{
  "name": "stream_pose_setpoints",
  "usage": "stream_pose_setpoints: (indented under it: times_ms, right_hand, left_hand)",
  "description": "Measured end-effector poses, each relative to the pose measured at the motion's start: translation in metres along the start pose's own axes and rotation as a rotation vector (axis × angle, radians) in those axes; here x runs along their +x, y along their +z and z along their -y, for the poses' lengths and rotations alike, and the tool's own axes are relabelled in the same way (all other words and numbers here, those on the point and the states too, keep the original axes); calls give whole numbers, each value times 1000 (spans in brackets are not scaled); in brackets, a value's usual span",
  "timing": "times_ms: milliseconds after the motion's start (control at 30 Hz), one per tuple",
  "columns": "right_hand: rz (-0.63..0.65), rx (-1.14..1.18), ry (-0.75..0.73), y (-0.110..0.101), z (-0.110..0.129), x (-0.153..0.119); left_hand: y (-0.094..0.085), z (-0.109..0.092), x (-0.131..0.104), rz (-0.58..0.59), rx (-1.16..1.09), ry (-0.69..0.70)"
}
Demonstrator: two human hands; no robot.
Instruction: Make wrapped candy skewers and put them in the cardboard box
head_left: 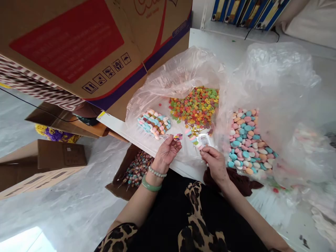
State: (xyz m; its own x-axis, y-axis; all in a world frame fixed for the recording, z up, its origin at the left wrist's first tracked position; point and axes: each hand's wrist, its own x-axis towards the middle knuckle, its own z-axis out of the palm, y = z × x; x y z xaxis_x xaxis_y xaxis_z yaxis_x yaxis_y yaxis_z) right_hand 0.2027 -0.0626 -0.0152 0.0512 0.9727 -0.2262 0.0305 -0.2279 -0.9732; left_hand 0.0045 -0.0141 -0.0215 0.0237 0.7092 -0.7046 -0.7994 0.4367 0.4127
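Note:
My left hand is closed in a pinch, with a green bangle and a beaded bracelet at its wrist. It holds a small multicoloured piece, too small to name, in pink, yellow and purple. In my right hand, finger and thumb grip the lower end of a candy skewer with pastel pieces in a row. A white printed label lies beside the skewer at my fingers. Left of my hands are finished-looking marshmallow skewers side by side. Behind them is a heap of colourful ring candies.
Pastel marshmallows lie at the right within clear plastic sheeting. A large cardboard box stands at the left on the white table. Below, an open carton holds many candy skewers. Blue binders stand at the back.

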Motion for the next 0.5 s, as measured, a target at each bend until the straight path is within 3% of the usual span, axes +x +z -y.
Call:
stream_pose_setpoints:
  times_ms: [133, 333, 500]
  right_hand:
    - [-9, -140, -125, 2, 7, -13]
    - [24, -397, -372, 3, 14, -11]
    - [1, -782, -586, -3, 7, -14]
  left_hand:
    - [2, -6, 0, 9, -23, 18]
    - [2, -9, -6, 117, 3, 50]
    - [-5, -11, -4, 153, 46, 177]
